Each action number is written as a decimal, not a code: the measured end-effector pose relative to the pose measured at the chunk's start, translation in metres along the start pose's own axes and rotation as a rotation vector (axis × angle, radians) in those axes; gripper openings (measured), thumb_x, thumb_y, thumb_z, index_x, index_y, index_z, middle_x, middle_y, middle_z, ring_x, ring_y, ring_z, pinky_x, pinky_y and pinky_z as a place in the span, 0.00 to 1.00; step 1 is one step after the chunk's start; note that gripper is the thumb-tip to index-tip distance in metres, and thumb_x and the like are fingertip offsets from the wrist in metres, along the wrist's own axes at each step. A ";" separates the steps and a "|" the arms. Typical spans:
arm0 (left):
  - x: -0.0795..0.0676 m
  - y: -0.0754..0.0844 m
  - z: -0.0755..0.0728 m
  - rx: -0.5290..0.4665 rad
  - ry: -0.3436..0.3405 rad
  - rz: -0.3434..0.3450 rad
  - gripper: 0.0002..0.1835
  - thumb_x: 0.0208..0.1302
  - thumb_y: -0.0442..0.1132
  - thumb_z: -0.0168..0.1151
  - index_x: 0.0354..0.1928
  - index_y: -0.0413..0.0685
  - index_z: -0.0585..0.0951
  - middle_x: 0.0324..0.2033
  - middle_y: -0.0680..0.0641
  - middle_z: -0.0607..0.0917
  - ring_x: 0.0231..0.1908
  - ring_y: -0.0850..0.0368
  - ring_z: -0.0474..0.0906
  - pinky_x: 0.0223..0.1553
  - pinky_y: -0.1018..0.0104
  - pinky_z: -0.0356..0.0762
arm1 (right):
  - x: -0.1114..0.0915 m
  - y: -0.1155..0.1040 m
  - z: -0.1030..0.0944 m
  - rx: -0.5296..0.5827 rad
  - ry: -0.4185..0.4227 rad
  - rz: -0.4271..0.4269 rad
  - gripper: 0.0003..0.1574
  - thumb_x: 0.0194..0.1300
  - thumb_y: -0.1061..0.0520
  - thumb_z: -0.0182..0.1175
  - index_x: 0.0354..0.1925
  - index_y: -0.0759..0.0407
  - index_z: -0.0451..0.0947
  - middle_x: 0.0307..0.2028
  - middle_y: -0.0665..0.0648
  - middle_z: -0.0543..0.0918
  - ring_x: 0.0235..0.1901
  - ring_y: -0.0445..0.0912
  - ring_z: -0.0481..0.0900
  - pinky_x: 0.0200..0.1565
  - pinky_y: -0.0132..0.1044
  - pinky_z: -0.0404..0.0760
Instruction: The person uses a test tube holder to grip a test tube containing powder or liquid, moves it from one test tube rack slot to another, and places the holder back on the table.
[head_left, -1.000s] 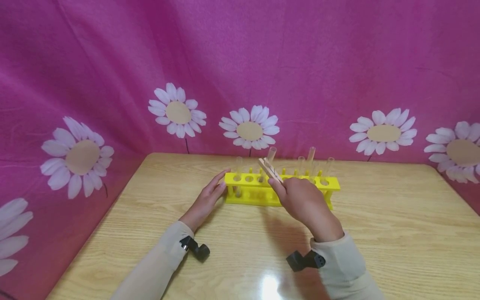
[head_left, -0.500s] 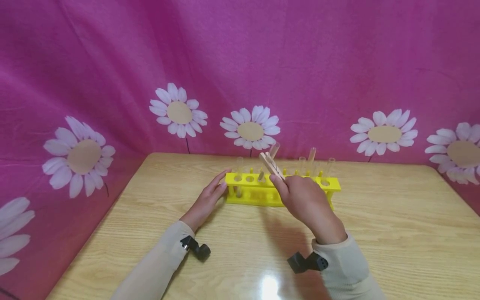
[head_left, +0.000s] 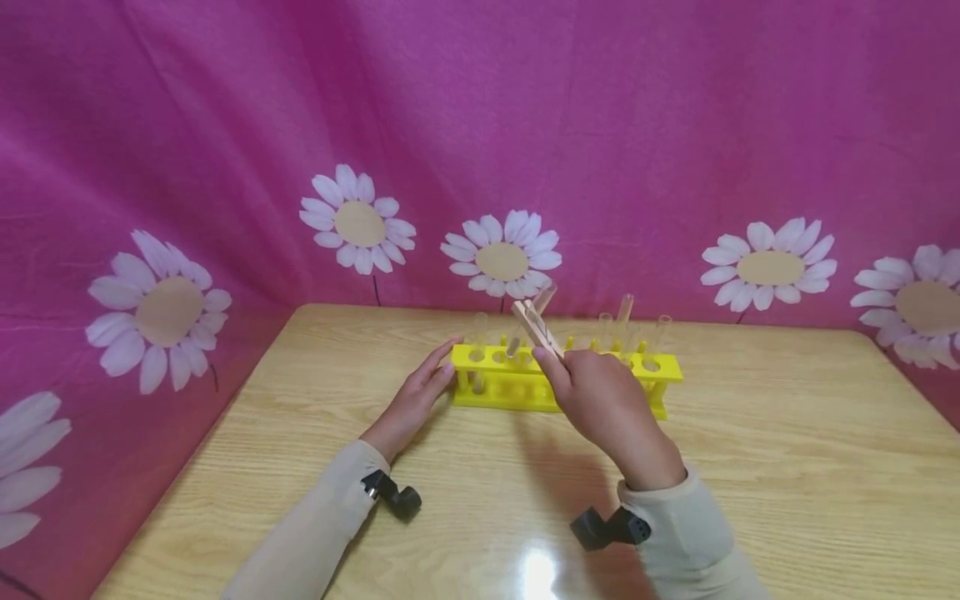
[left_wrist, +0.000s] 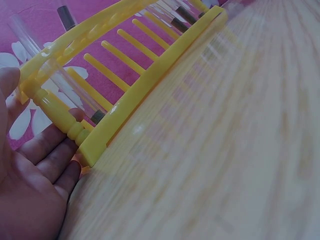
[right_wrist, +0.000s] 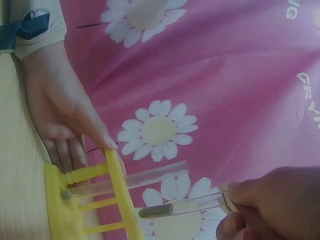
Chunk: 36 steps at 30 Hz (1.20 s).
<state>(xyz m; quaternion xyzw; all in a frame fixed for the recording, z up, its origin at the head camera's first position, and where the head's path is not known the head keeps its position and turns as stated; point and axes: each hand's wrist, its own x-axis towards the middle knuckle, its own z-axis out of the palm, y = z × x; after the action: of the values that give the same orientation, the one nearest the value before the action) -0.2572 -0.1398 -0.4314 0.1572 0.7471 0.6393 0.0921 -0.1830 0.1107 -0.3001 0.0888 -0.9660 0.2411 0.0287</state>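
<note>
A yellow test tube rack stands on the table, with my left hand holding its left end between thumb and fingers. My right hand grips a wooden test tube clamp above the rack. The clamp's tip holds a clear test tube with dark greenish matter in its bottom. This tube hangs tilted, its lower end just over the holes near the rack's left side. Another test tube stands in the leftmost hole, dark at its bottom. The right fingers are partly hidden behind the hand.
Several more test tubes stand in the rack's right half, partly behind my right hand. Yellow pegs rise along the rack's base. A pink cloth with daisies hangs behind the wooden table.
The clamped test tube has risen out of its hole in the rack, then shifted slightly left with my right hand and tilted more. My left hand stays at the rack's end.
</note>
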 end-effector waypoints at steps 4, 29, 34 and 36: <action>-0.001 -0.001 0.001 -0.006 0.013 0.018 0.27 0.75 0.56 0.42 0.74 0.67 0.57 0.72 0.57 0.57 0.71 0.58 0.53 0.69 0.54 0.55 | 0.000 -0.002 0.005 0.009 -0.002 -0.010 0.32 0.74 0.38 0.45 0.18 0.55 0.68 0.15 0.53 0.66 0.15 0.47 0.64 0.18 0.37 0.63; 0.000 -0.001 0.001 -0.020 0.022 0.052 0.28 0.74 0.57 0.44 0.73 0.66 0.59 0.72 0.59 0.59 0.71 0.58 0.54 0.70 0.52 0.55 | 0.011 -0.002 0.031 0.019 -0.006 0.003 0.33 0.74 0.38 0.45 0.19 0.57 0.69 0.15 0.53 0.66 0.15 0.47 0.64 0.18 0.37 0.65; -0.001 -0.003 0.000 -0.014 0.028 0.046 0.27 0.73 0.59 0.45 0.71 0.72 0.61 0.70 0.62 0.61 0.70 0.61 0.55 0.69 0.54 0.56 | 0.011 -0.002 0.034 -0.001 -0.014 0.000 0.32 0.74 0.37 0.45 0.21 0.57 0.70 0.16 0.54 0.68 0.16 0.47 0.66 0.18 0.37 0.65; -0.001 -0.003 0.001 -0.014 0.031 0.049 0.27 0.72 0.60 0.45 0.72 0.70 0.61 0.70 0.61 0.61 0.70 0.60 0.55 0.69 0.53 0.56 | 0.011 -0.002 0.035 -0.010 -0.017 0.002 0.32 0.74 0.37 0.45 0.21 0.56 0.70 0.17 0.54 0.69 0.17 0.48 0.66 0.18 0.37 0.65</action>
<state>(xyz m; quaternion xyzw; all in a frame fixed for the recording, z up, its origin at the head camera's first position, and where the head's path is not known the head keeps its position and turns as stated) -0.2568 -0.1398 -0.4347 0.1649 0.7398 0.6490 0.0660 -0.1938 0.0907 -0.3286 0.0897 -0.9675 0.2354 0.0208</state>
